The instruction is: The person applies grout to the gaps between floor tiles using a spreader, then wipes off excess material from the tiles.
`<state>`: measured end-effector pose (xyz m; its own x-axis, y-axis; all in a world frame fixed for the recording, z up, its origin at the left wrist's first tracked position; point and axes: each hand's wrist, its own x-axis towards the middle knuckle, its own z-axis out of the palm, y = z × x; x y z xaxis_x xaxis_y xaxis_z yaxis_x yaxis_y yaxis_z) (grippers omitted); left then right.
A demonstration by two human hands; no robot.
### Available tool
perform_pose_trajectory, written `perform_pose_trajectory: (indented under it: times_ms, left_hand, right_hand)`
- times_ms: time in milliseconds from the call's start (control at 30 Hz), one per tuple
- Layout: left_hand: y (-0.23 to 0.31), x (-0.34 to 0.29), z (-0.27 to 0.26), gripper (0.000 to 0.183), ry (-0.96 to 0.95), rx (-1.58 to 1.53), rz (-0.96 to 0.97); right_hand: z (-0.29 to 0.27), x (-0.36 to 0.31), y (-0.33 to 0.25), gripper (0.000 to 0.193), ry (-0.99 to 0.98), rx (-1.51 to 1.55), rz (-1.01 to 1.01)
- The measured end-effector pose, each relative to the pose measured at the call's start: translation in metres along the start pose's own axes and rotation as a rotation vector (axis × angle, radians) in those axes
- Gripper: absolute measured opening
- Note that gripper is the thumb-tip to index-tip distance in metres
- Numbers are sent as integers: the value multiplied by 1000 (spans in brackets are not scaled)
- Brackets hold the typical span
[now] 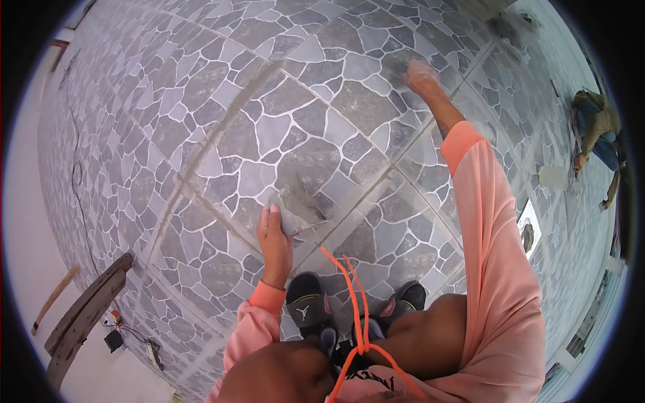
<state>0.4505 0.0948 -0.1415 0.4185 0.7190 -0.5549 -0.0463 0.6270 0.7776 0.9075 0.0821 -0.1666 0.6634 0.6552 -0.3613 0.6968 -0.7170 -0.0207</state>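
From the head, looking down on a grey stone-patterned tiled floor (201,84) with white veining and straight joints, some lined in darker grey. At lower left, weathered timber (91,305) beside cables; at the right edge, another person (598,131). Near that person, a pale boxy container (553,178), contents too small to tell; nearer, a bright flat sheet (528,225) bearing a grey lump (529,236). Ahead of the shoes (306,299), left hand (273,243) with grip closed on a grey flat piece (287,220), against grey paste (302,200). Seemingly pointing right from the fingers; long axis hard to read against grey tiles. Farther ahead, right hand (422,75), blurred and whitened, low at the tiles; cannot tell its grip.
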Motion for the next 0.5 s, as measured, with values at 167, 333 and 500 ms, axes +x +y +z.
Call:
perform_pose_trajectory:
  times_ms: [167, 333, 500]
  left_hand:
    - [-1, 6, -32, 15, 55, -2, 19]
    - [-4, 15, -22, 17, 46, -9, -54]
    - [4, 13, -18, 19, 25, -13, -27]
  right_hand:
    - [32, -65, -88, 34, 112, -111, -321]
    - [57, -99, -85, 31, 96, -302, -516]
    - [42, -77, -20, 33, 152, -122, -83]
